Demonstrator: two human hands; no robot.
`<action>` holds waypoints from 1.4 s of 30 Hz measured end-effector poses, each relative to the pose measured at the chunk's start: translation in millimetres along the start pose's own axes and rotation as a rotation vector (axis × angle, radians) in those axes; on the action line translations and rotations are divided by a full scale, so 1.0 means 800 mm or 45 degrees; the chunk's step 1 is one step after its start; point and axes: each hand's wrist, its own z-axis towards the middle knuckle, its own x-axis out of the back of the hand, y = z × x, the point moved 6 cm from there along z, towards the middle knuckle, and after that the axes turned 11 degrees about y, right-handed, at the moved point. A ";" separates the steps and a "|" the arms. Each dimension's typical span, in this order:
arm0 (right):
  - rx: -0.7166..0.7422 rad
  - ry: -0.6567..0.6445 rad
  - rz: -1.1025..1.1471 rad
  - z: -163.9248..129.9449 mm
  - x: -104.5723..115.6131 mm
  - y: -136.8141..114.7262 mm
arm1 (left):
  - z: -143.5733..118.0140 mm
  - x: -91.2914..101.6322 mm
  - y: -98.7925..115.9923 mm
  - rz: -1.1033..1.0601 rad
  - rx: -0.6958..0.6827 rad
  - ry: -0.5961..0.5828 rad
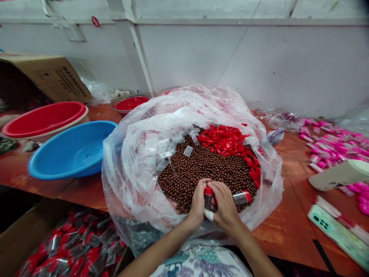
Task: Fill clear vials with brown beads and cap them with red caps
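Both hands, left [197, 202] and right [225, 206], grip one small red-capped tube [208, 198] above glossy round brown beads [207, 165].

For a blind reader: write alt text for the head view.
Left hand and right hand together grip a small red-capped tube over a plastic-lined basin of brown beads and red caps. Blue basin sits left.

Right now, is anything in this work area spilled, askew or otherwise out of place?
Nothing is spilled. One small oddity: a filled tube with a red cap lies loose on the brown beads, beside the right hand. A few clear tubes also lie scattered on the beads. Both hands close on one red-capped tube.
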 end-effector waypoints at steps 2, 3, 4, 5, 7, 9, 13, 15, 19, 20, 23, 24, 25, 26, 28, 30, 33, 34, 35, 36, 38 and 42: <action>0.001 0.014 -0.026 0.004 0.004 -0.001 | 0.004 -0.001 -0.001 -0.052 -0.010 0.006; 0.005 0.016 -0.043 0.007 0.007 -0.002 | 0.006 -0.001 -0.003 -0.078 0.000 0.001; 0.010 0.001 -0.058 0.010 0.009 -0.003 | 0.007 -0.002 -0.005 -0.103 0.020 -0.001; 0.017 -0.026 -0.068 0.014 0.011 -0.004 | 0.009 -0.002 -0.008 -0.124 0.043 -0.004; 0.034 -0.092 -0.076 0.020 0.013 -0.007 | 0.011 -0.002 -0.012 -0.149 0.084 0.004; 0.047 -0.136 -0.075 0.023 0.013 -0.008 | 0.012 0.000 -0.014 -0.141 0.087 0.015; 0.058 -0.118 -0.089 0.025 0.013 -0.008 | 0.010 0.001 -0.009 -0.030 -0.010 -0.016; 0.080 -0.112 -0.097 0.024 0.012 -0.008 | 0.008 0.003 -0.006 0.049 -0.066 -0.016; 0.141 -0.084 -0.098 0.023 0.009 -0.011 | 0.008 0.006 0.001 0.187 -0.181 0.030; 0.146 -0.064 -0.098 0.022 0.008 -0.011 | 0.009 0.006 0.002 0.216 -0.203 0.029; 0.156 -0.001 -0.105 0.021 0.005 -0.013 | 0.011 0.005 0.001 0.269 -0.228 0.017; 0.163 0.010 -0.109 0.021 0.004 -0.013 | 0.011 0.005 0.000 0.269 -0.224 0.010; 0.172 0.013 -0.117 0.021 0.003 -0.013 | 0.011 0.004 -0.001 0.262 -0.219 -0.006; 0.180 0.004 -0.133 0.021 0.003 -0.012 | 0.011 0.003 -0.001 0.257 -0.218 -0.028; 0.184 -0.040 -0.190 0.020 0.005 -0.004 | 0.015 0.001 0.002 0.282 -0.229 -0.102; 0.153 -0.109 -0.272 0.016 0.012 0.015 | 0.027 0.004 0.011 0.371 -0.246 -0.175; 0.038 -0.192 -0.397 0.007 0.032 0.059 | 0.065 0.028 0.043 0.605 -0.347 -0.103; 0.010 -0.206 -0.438 0.004 0.039 0.073 | 0.081 0.038 0.059 0.712 -0.432 -0.026; -0.004 -0.224 -0.460 0.003 0.045 0.084 | 0.097 0.047 0.075 0.836 -0.541 0.038; -0.022 -0.235 -0.465 0.004 0.049 0.093 | 0.112 0.051 0.090 0.981 -0.655 0.071; -0.046 -0.252 -0.408 0.014 0.049 0.101 | 0.142 0.050 0.106 1.338 -0.806 0.035; -0.106 -0.233 -0.246 0.062 0.027 0.107 | 0.188 0.030 0.102 1.682 -0.864 -0.236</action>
